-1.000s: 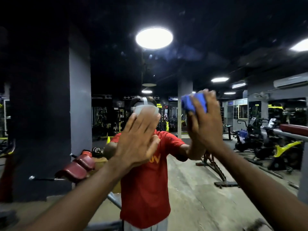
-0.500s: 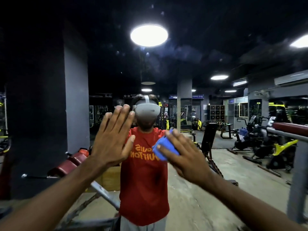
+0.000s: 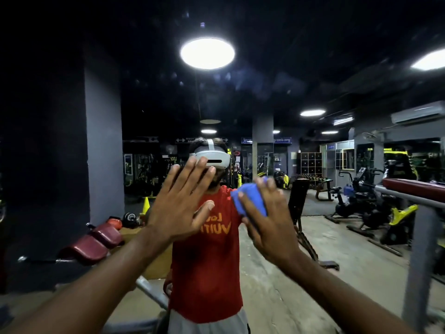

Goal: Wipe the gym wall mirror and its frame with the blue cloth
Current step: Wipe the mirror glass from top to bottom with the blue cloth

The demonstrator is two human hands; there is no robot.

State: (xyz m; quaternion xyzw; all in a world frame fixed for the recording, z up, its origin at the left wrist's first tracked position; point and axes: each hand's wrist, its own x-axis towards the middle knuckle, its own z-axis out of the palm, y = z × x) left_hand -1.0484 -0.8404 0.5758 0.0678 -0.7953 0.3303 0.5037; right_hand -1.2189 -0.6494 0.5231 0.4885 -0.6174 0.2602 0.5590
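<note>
Both hands have slid rightward across the glass since half a second ago, and the right one has also climbed a little. The left hand (image 3: 180, 208) now lies partly over the reflected white headset (image 3: 213, 160), where before it sat clear to the left of it. It lies flat against the mirror (image 3: 313, 273), its fingers straight and spread and its thumb angled out to the right. Nothing is in its grip.

The right hand (image 3: 272, 227) has the blue cloth (image 3: 250, 198) bunched under it. The thumb crosses the cloth's left side and the fingers fold over its top, so the grip is closed around the wad and pushes it onto the glass. The cloth sits just right of the left hand, at the shoulder of the reflected red shirt (image 3: 207, 273).

Reflected behind are a round ceiling light (image 3: 207, 53), a maroon padded bench (image 3: 89, 244) at lower left, a yellow cone (image 3: 146, 204) and exercise bikes (image 3: 361, 201) on the right. A dark band at the far left may be the mirror's frame or only a reflected pillar; the gloom there makes it hard to tell which.
</note>
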